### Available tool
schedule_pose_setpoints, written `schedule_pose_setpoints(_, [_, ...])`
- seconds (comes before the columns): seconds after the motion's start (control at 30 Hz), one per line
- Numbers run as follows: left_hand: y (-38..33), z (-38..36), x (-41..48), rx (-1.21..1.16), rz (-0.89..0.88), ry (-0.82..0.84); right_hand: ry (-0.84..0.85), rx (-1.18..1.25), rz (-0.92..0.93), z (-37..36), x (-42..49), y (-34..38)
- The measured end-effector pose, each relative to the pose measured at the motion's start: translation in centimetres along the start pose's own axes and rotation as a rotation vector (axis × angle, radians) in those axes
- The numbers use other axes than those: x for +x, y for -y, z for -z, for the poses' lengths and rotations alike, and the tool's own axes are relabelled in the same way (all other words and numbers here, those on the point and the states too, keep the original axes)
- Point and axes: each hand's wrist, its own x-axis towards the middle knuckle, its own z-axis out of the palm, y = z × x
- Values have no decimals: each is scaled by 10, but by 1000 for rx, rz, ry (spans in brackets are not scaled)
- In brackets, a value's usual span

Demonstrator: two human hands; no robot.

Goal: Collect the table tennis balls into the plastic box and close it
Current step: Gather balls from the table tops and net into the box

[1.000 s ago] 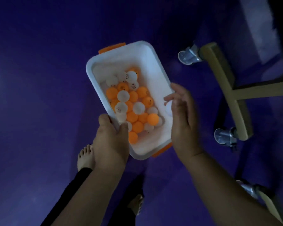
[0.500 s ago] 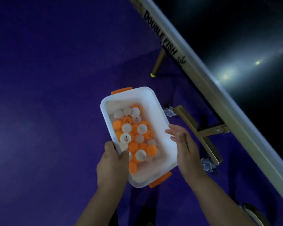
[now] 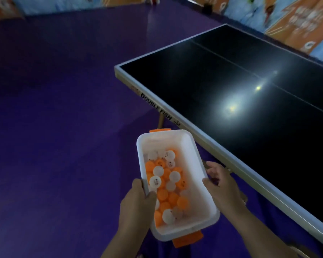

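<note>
A white plastic box (image 3: 196, 164) with orange latches at both short ends is held over the purple floor, without a lid. Inside lie several orange and white table tennis balls (image 3: 166, 185). My left hand (image 3: 136, 203) grips the box's left rim, thumb inside the wall. At the right rim, my right hand (image 3: 222, 185) has its thumb touching the edge and its fingers spread loosely beside the wall. No lid is in view.
A dark table tennis table (image 3: 241, 94) with a pale frame runs from the middle to the right edge, close beside the box. Purple floor (image 3: 54, 108) spreads to the left. Colourful barriers (image 3: 296, 21) line the far side.
My view has lifted from the floor and table legs up to the tabletop. The right hand, which held a white ball at the box a second ago, now rests empty at the right rim.
</note>
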Motion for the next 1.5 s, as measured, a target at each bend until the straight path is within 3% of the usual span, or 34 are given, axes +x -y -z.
schedule_pose_setpoints(0.2, [-65,-24,-12,37,-179,168,-189,32,-166,66,-30,-33])
schedule_pose_setpoints(0.57, [-156,-141,-81,228,-581,558,-591,156,-507,178,-158,-115])
schedule_pose_setpoints(0.8, [-176,-201,-157,292,-675,723,-692,227,-583,216,-242,-164])
schedule_pose_setpoints(1.03, [-190,-257,-211,308,-645,626,-633,231,-520,268,-265,-220])
schedule_pose_setpoints(1.3, [-199,-296,-228,232,-489,392,-444,213,-342,314,-224,-267])
schedule_pose_setpoints(1.5, [-218,-328,-212,159,-426,292,-394,355,-260,338,-190,-280])
